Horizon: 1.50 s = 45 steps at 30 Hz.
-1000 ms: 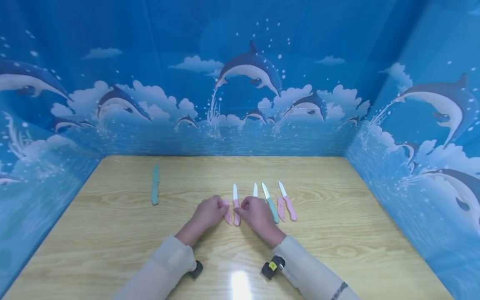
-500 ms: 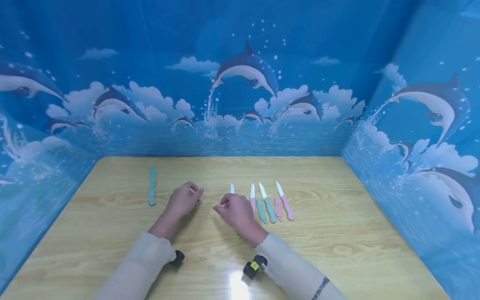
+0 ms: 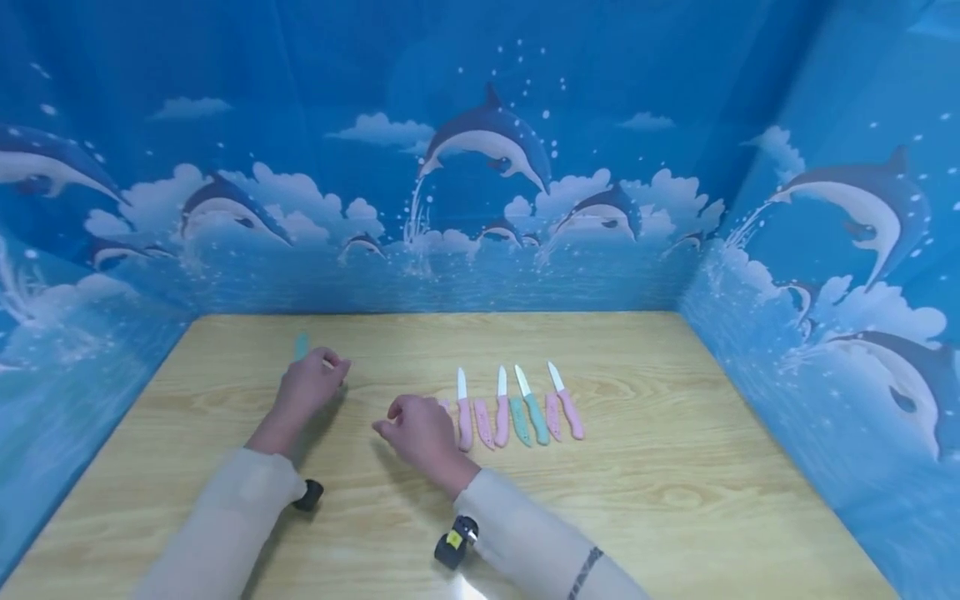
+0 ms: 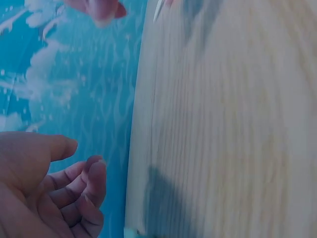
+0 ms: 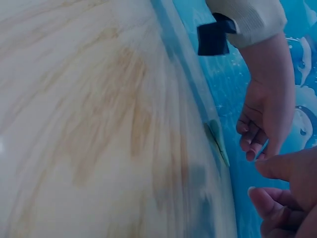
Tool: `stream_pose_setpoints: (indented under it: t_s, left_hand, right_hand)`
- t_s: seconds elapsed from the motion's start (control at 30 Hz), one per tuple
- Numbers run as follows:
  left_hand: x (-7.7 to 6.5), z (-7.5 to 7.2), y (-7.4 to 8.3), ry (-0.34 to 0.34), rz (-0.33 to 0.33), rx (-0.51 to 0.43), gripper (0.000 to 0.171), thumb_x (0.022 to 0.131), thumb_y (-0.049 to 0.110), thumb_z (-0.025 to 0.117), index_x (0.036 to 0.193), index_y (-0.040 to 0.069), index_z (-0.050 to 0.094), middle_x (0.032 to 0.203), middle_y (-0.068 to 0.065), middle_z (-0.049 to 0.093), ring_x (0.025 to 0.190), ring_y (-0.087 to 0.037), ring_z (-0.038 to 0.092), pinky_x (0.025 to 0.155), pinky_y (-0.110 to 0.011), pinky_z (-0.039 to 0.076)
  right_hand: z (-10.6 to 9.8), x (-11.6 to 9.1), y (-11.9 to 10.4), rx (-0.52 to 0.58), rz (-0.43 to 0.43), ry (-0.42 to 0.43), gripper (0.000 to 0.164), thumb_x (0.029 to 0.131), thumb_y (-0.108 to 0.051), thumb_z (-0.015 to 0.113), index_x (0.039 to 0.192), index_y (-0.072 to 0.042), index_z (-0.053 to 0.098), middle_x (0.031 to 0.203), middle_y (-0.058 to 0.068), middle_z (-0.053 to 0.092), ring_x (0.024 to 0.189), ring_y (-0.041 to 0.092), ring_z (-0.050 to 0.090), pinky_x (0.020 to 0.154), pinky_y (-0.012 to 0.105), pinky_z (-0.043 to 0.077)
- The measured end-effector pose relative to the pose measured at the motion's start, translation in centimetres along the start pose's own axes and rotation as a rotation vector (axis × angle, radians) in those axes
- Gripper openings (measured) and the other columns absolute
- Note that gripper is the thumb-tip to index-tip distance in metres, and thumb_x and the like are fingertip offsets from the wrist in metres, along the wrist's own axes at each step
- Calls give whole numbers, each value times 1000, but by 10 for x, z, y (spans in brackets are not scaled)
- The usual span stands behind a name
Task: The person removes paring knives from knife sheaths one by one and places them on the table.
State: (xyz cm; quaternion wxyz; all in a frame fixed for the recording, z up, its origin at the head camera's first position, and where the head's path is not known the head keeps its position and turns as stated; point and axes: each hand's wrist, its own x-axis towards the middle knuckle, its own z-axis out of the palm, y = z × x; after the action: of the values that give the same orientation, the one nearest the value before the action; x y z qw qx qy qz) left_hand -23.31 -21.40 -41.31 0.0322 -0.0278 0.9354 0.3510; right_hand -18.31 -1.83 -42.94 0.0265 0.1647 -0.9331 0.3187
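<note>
My left hand (image 3: 315, 379) hovers at the table's left with loosely curled fingers and nothing in them, just above a teal sheathed knife (image 3: 302, 345) whose far end shows past the knuckles. The right wrist view shows that hand (image 5: 265, 116) close over the teal knife (image 5: 218, 143). My right hand (image 3: 401, 421) rests near the table's middle, fingers loosely bent, holding nothing. Just right of it lies a row: a pink-handled knife (image 3: 462, 410), a pink sheath (image 3: 483, 423), another pink knife (image 3: 501, 408), a teal sheath (image 3: 519, 421), a teal knife (image 3: 534, 407) and more.
The wooden table (image 3: 675, 467) is walled on three sides by a blue dolphin-print backdrop (image 3: 487, 167). At the row's right end lie a pink sheath (image 3: 553, 417) and a pink knife (image 3: 567, 406). Black wrist cameras sit under both sleeves.
Both hands left the pink knife at the row's left end and moved left. The left hand travelled to the teal knife at the far left; the right hand followed partway.
</note>
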Motion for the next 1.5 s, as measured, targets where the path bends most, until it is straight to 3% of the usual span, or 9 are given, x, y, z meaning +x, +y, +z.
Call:
stream_pose_setpoints:
  t_s: [0.23,0.5,0.8,0.97,1.1,1.23,1.4,1.5]
  left_hand:
    - [9,-18,-26,96,-63,54,39,100,31,43,110,-6,52,97,-26,66,79,-34,60,65,-44,47]
    - [11,-28,-48,174,-86,85,36,98,28,45,101,-6,54,99,-31,60,87,-45,55,68,-50,44]
    - [13,-37,-68,137,-109,108,42,99,31,44,105,-10,51,100,-34,58,86,-46,54,66,-49,46]
    - [13,-38,-67,105,-104,109,47,97,34,46,107,-11,52,106,-36,57,93,-50,52,74,-56,46]
    - [10,-35,-67,53,-130,93,52,97,38,47,110,-13,53,109,-36,57,95,-48,54,77,-55,47]
    - [7,-33,-69,41,-146,116,51,96,36,49,106,-14,57,106,-35,60,92,-47,56,73,-52,49]
    - [12,-35,-65,33,-131,165,53,95,38,52,101,-14,59,102,-35,62,90,-46,57,73,-53,50]
    - [16,-34,-58,32,-125,183,52,92,39,56,88,-12,62,83,-28,65,76,-39,59,65,-47,50]
  right_hand:
    - [17,7,-10,13,20,-5,24,81,-35,73,85,-11,70,62,-6,63,50,3,49,45,17,42]
    - [36,14,-12,-25,56,23,23,78,-36,75,78,-14,70,69,-4,70,52,4,51,44,18,39]
    - [61,15,-26,-8,24,-3,23,82,-37,72,74,-16,67,64,-7,63,52,4,49,45,18,37]
    - [69,20,-35,-97,-30,24,26,82,-41,70,74,-17,66,65,-8,64,54,4,49,45,18,35]
    - [76,22,-41,-141,-8,12,33,81,-44,70,67,-16,60,60,-8,56,52,6,46,43,20,34]
    - [84,24,-49,-222,1,-5,40,79,-51,70,62,-17,56,57,-7,50,49,7,42,40,21,33]
    - [86,35,-57,-297,4,9,44,77,-58,68,70,-16,59,66,-5,55,57,8,47,46,21,40]
    - [86,40,-59,-304,20,1,46,76,-62,66,73,-16,59,71,-4,58,64,10,51,52,23,45]
